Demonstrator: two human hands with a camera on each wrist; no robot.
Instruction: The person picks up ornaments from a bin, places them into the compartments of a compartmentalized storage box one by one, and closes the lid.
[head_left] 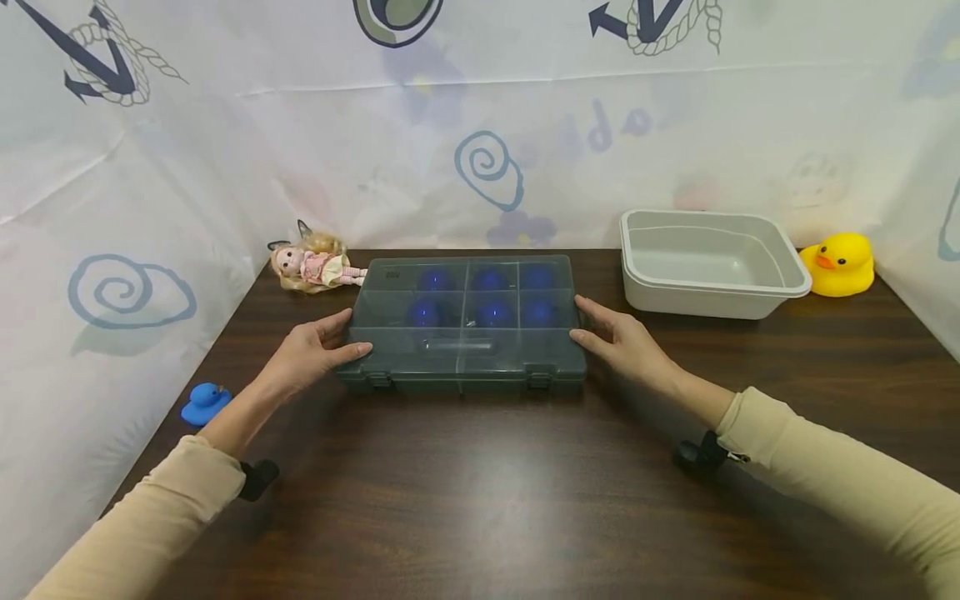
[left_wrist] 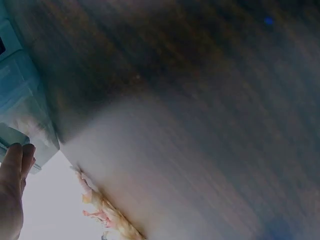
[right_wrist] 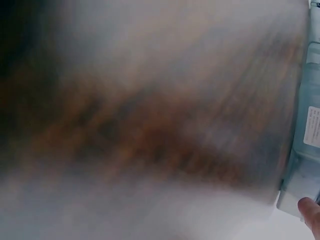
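A dark, see-through plastic compartment box (head_left: 405, 360), lid closed, lies between both hands, its two latches facing me. Several blue round things (head_left: 493, 312) show through the lid in separate compartments. My left hand (head_left: 309, 352) grips the box's left end, thumb over the lid's edge and fingers down the side. On the opposite end, my right hand (head_left: 624, 340) holds the box with thumb and fingers at its edge. In the left wrist view, fingers (left_wrist: 22, 160) touch a box corner. The right wrist view shows a white label (right_wrist: 313, 127) on the box. Whether it is raised off the table, I cannot tell.
A grey-white plastic tub (head_left: 705, 296) stands at the back right beside a yellow rubber duck (head_left: 847, 271). A small doll (head_left: 315, 262) lies behind the box at the left. Near my left forearm, a blue duck (head_left: 205, 404) sits at the dark wooden table's (head_left: 480, 500) left edge.
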